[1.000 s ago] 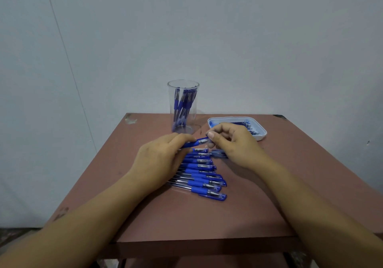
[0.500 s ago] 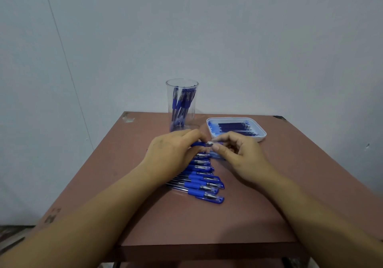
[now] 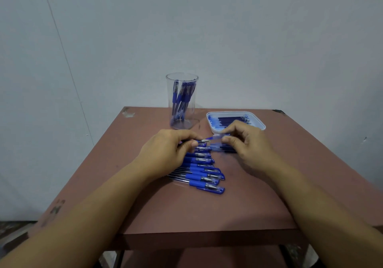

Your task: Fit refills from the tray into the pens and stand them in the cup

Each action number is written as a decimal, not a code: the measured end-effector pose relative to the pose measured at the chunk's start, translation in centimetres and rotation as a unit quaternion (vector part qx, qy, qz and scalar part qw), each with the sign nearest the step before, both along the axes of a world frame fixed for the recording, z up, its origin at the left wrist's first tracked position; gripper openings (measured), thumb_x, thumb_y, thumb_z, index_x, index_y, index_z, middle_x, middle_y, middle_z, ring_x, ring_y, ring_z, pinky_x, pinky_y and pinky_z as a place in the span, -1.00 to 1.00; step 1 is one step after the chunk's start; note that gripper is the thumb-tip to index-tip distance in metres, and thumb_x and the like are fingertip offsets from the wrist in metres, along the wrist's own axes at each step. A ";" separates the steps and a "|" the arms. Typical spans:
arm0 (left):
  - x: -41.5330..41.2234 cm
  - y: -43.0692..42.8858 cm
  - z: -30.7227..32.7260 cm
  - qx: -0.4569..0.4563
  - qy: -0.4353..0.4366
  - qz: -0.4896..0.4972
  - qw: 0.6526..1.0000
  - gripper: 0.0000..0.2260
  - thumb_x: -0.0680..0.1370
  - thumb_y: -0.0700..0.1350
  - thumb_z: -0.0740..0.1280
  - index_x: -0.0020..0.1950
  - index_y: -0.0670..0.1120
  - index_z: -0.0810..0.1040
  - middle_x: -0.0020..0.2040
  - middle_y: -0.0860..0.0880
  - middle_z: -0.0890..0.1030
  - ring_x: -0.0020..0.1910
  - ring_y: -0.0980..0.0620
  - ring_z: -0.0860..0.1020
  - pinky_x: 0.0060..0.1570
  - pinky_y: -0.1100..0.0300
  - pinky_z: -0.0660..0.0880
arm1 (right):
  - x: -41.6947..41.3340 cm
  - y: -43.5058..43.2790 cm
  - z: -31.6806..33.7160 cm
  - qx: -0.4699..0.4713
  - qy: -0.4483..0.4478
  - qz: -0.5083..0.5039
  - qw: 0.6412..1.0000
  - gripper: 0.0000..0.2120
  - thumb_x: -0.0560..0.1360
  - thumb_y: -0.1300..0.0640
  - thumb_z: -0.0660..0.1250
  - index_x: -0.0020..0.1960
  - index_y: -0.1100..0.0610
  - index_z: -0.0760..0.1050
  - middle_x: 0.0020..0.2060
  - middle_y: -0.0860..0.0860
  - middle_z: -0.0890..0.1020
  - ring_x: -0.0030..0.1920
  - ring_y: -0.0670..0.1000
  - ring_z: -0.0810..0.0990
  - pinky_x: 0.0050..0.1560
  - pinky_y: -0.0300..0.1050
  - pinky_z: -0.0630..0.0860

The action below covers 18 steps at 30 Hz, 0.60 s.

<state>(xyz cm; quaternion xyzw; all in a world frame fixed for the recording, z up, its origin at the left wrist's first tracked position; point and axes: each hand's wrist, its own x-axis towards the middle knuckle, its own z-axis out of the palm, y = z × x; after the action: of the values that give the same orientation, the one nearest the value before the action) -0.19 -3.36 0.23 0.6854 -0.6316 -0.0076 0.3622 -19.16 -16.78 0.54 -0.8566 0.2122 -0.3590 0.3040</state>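
Note:
My left hand (image 3: 167,149) grips a blue pen (image 3: 202,141) by its barrel, with the metal tip pointing right. My right hand (image 3: 246,143) pinches a small blue cap (image 3: 217,136), blurred, just right of that tip and apart from it. Below the hands a row of several blue pens (image 3: 204,172) lies side by side on the table. A clear plastic cup (image 3: 182,102) at the back holds several upright blue pens. To its right a white tray (image 3: 260,123) contains several dark blue refills (image 3: 230,120).
The brown table (image 3: 207,209) has worn corners and its front edge lies near me. A pale wall stands directly behind the table. Bare tabletop shows to the left of the pens and to the right of my right hand.
The hands have drawn apart: my right hand has pulled the cap off the pen's tip to the right. My left hand still grips the barrel above the row.

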 end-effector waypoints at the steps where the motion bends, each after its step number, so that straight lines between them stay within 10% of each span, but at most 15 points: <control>1: 0.4 0.2 0.0 -0.004 -0.001 0.004 1.000 -0.83 0.60 0.01 0.31 0.14 0.19 0.62 -0.22 0.18 0.65 -0.20 0.20 0.59 -0.11 0.10 0.57 | -0.5 -0.4 0.1 0.008 -0.007 -0.011 1.000 -0.83 0.53 0.20 0.38 -0.12 -0.08 0.56 -0.30 -0.09 0.60 -0.27 -0.10 0.52 -0.18 -0.21 0.45; 10: 0.2 -0.1 -0.1 -0.122 -0.246 0.063 0.959 -0.88 0.46 0.00 0.49 -0.03 0.04 0.68 -0.23 0.07 0.69 -0.29 0.01 0.64 -0.34 0.23 0.42 | -2.1 -0.9 0.7 0.000 0.166 0.031 0.986 -0.93 0.40 0.13 0.52 -0.19 0.01 0.64 -0.25 -0.08 0.66 -0.25 -0.16 0.59 -0.23 -0.27 0.49; 18: -0.1 0.2 -0.3 -0.114 -0.220 0.032 0.968 -0.81 0.50 -0.09 0.40 0.10 0.01 0.63 -0.07 0.09 0.69 -0.15 0.08 0.64 -0.21 0.27 0.43 | -1.9 -1.0 0.0 -0.040 0.156 0.034 0.986 -0.90 0.42 0.06 0.47 -0.15 -0.11 0.58 -0.20 -0.15 0.64 -0.14 -0.16 0.60 -0.11 -0.17 0.52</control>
<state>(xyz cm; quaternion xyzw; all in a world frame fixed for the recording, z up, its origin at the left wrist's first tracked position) -0.32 -3.11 -0.08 0.6444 -0.6704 0.2267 0.2898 -21.07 -17.76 0.58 -0.9204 0.2132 -0.2186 0.2442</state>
